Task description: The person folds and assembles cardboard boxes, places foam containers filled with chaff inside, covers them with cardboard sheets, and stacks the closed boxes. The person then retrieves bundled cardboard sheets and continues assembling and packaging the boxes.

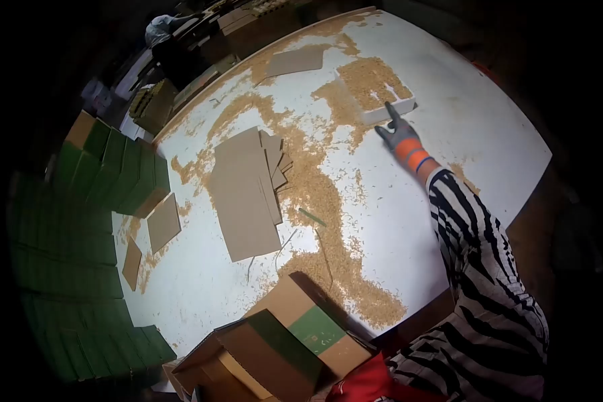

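Observation:
My right hand (398, 132), in a grey glove with an orange cuff, reaches out at the upper right. Its thumb and a finger are spread apart, and one fingertip meets the near edge of a shallow white box (396, 108). Pale wood shavings (368, 77) fill that box, with a few white patches near the fingertip. Whether the finger presses on the wall or only hovers over it, I cannot tell. An open cardboard carton (275, 335) with a green band stands close to my body at the bottom. My left hand does not show.
Flat cardboard sheets (241, 194) lie mid-table among scattered shavings (315, 194) and a green strip (311, 216). Another sheet (295, 61) lies at the far side. Green cartons (107, 161) are stacked along the left edge. A person (164, 40) stands beyond the table.

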The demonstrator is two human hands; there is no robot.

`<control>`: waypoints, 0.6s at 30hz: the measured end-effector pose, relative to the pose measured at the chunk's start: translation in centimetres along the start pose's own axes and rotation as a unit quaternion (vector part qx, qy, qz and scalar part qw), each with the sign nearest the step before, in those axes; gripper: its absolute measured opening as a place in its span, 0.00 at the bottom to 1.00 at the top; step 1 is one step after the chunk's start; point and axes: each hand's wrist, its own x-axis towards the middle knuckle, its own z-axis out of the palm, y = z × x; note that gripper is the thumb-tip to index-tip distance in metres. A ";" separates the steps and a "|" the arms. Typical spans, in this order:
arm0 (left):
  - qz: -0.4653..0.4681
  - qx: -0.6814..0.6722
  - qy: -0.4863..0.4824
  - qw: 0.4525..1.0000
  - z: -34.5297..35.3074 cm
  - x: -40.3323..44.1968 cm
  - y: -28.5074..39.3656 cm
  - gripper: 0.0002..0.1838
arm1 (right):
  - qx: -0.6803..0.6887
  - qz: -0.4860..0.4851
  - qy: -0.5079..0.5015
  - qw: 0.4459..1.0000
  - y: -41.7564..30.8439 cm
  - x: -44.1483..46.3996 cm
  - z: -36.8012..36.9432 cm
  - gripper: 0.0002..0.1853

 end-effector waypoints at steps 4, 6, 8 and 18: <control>0.048 0.099 0.037 0.993 0.4 -1.1 0.7 0.35 | -0.149 0.046 -0.049 0.987 4.2 8.1 2.3 0.41; 0.027 0.045 0.033 0.998 0.1 -0.7 -0.7 0.32 | -0.139 0.047 -0.032 0.989 4.4 7.3 2.3 0.36; 0.020 -0.062 0.020 0.998 -0.2 -0.2 -2.1 0.24 | -0.142 0.013 0.000 0.990 5.0 4.3 1.6 0.31; 0.424 0.192 -0.091 0.880 -0.6 1.3 -0.2 0.40 | -0.002 0.055 -0.025 0.998 8.6 -35.1 -12.9 0.28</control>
